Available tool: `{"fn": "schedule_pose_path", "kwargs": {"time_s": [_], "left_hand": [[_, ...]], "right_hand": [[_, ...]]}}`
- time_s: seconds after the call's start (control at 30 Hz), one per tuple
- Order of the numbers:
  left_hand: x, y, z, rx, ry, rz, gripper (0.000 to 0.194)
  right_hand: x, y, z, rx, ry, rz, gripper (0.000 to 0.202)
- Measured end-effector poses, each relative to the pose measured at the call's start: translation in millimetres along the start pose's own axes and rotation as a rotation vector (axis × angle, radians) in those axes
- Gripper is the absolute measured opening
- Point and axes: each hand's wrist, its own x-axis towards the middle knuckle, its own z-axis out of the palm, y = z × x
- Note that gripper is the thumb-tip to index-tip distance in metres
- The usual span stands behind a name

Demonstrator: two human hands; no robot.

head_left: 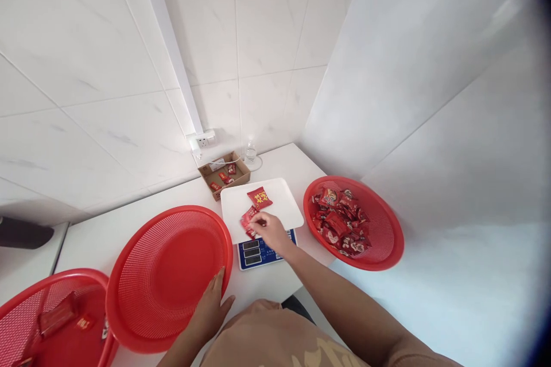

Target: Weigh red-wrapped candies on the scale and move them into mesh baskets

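Observation:
My right hand [272,233] is closed in a pinch on a red candy packet [249,220] over the white scale pan [282,200]. Another red packet with yellow lettering [260,198] lies flat on the pan, just behind the held one. Below the pan's front edge shows the scale's blue panel [258,253] with dark displays. At the near right side of an empty red basket [172,252], my left hand [210,305] grips the rim, fingers over it and thumb outside.
A red basket [394,229] with many red packets stands at the right table edge. Another red basket [81,275] at lower left holds a few packets. Behind the scale are a small cardboard box [241,175] with packets, a clear bottle [250,152] and a wall socket [204,140].

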Motion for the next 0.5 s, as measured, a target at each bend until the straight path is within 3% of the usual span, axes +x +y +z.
{"fn": "schedule_pose_path", "kwargs": {"time_s": [0.1, 0.2, 0.33, 0.5], "left_hand": [[0, 3, -3.0, 0.017, -0.022, 0.014, 0.07], [-3, 10, -9.0, 0.097, -0.068, 0.009, 0.068], [-4, 15, -9.0, 0.179, -0.084, -0.017, 0.067], [-1, 7, -4.0, 0.169, -0.061, 0.002, 0.066]], "right_hand": [[-5, -6, 22, -0.009, -0.177, -0.122, 0.035], [-1, 12, 24, -0.245, -0.184, -0.158, 0.054], [10, 48, 8, -0.68, -0.09, -0.023, 0.046], [15, 57, 2, -0.691, -0.045, 0.054, 0.038]]}}
